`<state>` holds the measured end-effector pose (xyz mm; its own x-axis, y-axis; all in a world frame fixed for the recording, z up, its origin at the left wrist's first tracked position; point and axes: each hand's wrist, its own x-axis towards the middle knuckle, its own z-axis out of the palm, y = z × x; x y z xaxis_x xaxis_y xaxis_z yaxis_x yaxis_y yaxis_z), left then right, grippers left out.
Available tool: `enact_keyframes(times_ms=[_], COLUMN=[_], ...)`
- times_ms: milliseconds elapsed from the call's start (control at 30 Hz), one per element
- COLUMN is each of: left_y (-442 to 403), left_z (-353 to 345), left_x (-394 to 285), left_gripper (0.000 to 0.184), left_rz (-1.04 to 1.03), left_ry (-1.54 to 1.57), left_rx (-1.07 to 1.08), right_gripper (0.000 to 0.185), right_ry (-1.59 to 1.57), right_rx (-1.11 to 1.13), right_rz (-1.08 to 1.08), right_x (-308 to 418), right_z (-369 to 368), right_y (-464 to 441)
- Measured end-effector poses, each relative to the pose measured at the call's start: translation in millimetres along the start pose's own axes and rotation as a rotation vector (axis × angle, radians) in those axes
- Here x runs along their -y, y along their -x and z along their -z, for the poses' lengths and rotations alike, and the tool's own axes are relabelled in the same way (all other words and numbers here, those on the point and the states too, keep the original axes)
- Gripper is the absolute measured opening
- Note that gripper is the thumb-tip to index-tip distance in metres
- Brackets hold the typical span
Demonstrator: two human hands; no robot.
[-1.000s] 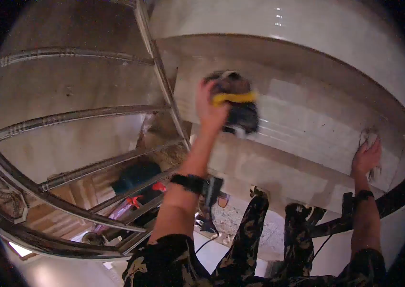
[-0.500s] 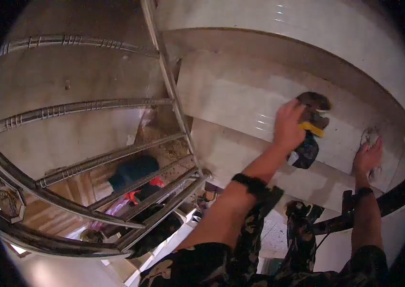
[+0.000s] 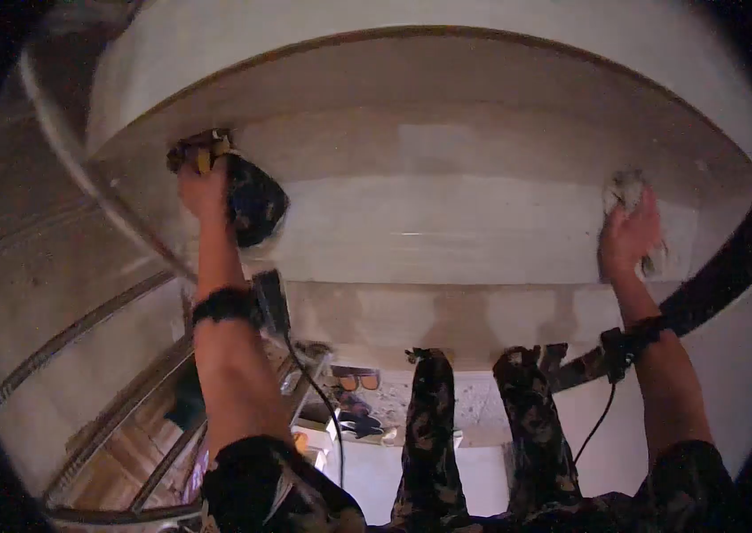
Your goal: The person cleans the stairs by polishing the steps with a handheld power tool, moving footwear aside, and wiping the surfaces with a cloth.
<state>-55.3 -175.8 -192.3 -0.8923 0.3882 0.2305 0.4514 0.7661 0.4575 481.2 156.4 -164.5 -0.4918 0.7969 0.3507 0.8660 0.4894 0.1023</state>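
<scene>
Two hands: in the head view, the left hand is at the left of the frame, the right hand at the right, well apart.
Left fingers: closed, gripping a dark bundle by its yellow part.
Bundle: left of the frame, against the pale step, hanging to the right of the hand; its exact make is too blurred to tell.
Right fingers: against a greyish cloth at the right end of the step; whether they grip it cannot be told.
Cloth: showing above the hand and again at its lower right.
Wrists: dark bands on both, a black box beside the left one.
Cable: a black cable runs down from that box.
Railing: a curved metal railing, left side of the frame.
Legs: patterned dark trousers, bottom centre.
</scene>
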Motion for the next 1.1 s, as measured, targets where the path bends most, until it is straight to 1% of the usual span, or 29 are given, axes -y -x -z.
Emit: enact_keyframes(times_ms=[67, 133, 200, 267, 300, 333, 367, 400, 467, 500, 567, 633, 700, 733, 767, 800, 833, 867, 900, 933, 967, 1000, 1033, 1067, 1100], left_y=[41.8, 77.2, 114.6, 140.0, 153.3, 164.9, 178.9, 192.6, 194.0, 185.8, 178.9, 176.9, 151.5, 141.7, 130.2, 118.6, 103.7, 76.6, 57.5, 40.0, 26.6, 12.5, 6.7, 6.1, 11.8], left_z=[18.9, -12.4, -28.9, -45.7, -49.6, -57.4, -65.7, -80.5, -82.7, -70.6, -31.0, 20.8, 80.2, 104.3, 132.1, 149.3, 160.2, 180.7, 180.2, 174.2, 160.4, 147.0, 143.4, 140.1, 142.3], left_x=[-112.8, -167.5, -227.2, -278.1, -303.0, -326.2, -354.3, -372.2, -407.5, -412.9, -420.3, -406.9, -370.0, -355.5, -344.5, -329.4, -310.3, -292.8, -273.3, -253.1, -236.7, -221.0, -223.1, -224.0, -245.3], left_gripper=[0.053, 0.043, 0.033, 0.028, 0.025, 0.039, 0.039, 0.04, 0.04, 0.04, 0.039, 0.041, 0.046, 0.051, 0.052, 0.054, 0.054, 0.057, 0.058, 0.06, 0.06, 0.061, 0.062, 0.062, 0.061], left_rz=[0.176, -0.12, -0.313, -0.331, -0.408, -0.403, -0.516, -0.65, -0.607, -0.618, -0.406, -0.329, -0.289, -0.186, -0.276, -0.108, -0.088, 0.014, -0.001, -0.014, -0.014, 0.007, 0.028, 0.03, 0.082], left_ry=[-0.002, -0.01, -0.101, -0.03, 0.004, 0.108, 0.095, 0.21, 0.305, 0.272, 0.517, 0.662, 0.744, 0.837, 0.659, 0.71, 0.623, 0.751, 0.681, 0.607, 0.604, 0.362, 0.118, 0.115, 0.037], left_rx=[0.032, -0.069, -0.101, -0.05, 0.041, 0.445, 0.443, 0.389, 0.482, 0.454, 0.589, 0.457, 0.431, 0.431, 0.229, 0.19, 0.065, 0.018, -0.002, -0.022, -0.015, 0.087, 0.184, 0.184, 0.205], right_gripper=[0.055, 0.055, 0.054, 0.053, 0.053, 0.054, 0.054, 0.054, 0.055, 0.055, 0.056, 0.057, 0.057, 0.054, 0.051, 0.051, 0.055, 0.059, 0.059, 0.06, 0.061, 0.061, 0.06, 0.06, 0.06], right_ry=[-0.141, -0.136, -0.159, -0.197, -0.206, -0.207, -0.21, -0.225, -0.279, -0.319, -0.123, -0.152, -0.15, -0.206, -0.262, -0.279, -0.227, -0.175, -0.173, -0.173, -0.171, -0.17, -0.135, -0.101, -0.106], right_rx=[0.0, 0.015, 0.014, 0.019, 0.0, 0.001, 0.011, 0.001, 0.118, 0.1, 0.073, 0.113, 0.149, 0.108, 0.068, 0.062, 0.157, 0.258, 0.26, 0.161, 0.064, 0.067, 0.095, 0.123, 0.134], right_rz=[-0.03, -0.032, -0.034, -0.049, -0.06, -0.068, -0.075, -0.087, -0.144, -0.143, -0.051, -0.115, -0.162, -0.154, -0.143, -0.141, -0.186, -0.228, -0.231, -0.178, -0.128, -0.13, -0.142, -0.151, -0.151], right_x=[2.9, 4.1, 6.8, 11.3, 11.3, 10.2, 10.8, 9.8, 10.9, 11.1, 8.1, -2.3, 2.2, 0.5, 2.5, 5.5, 5.7, 10.3, 9.0, 7.4, 3.2, 2.0, 1.6, 2.3, 3.5], right_z=[4.9, 10.1, 11.2, 12.2, 9.4, 7.8, 12.9, 18.5, 24.3, 26.0, 24.8, 14.9, 15.9, 17.1, 20.1, 25.8, 32.5, 33.2, 27.5, 20.5, 13.4, 11.0, 8.1, 5.4, 7.8], right_y=[-1.4, -6.1, -3.9, -4.2, -4.0, -2.4, -5.5, -3.3, -9.1, -10.0, -4.3, 2.1, -0.7, -1.9, -3.5, -6.2, -8.1, -8.5, -4.4, -0.7, 4.9, 6.8, 7.7, 7.8, 9.6])
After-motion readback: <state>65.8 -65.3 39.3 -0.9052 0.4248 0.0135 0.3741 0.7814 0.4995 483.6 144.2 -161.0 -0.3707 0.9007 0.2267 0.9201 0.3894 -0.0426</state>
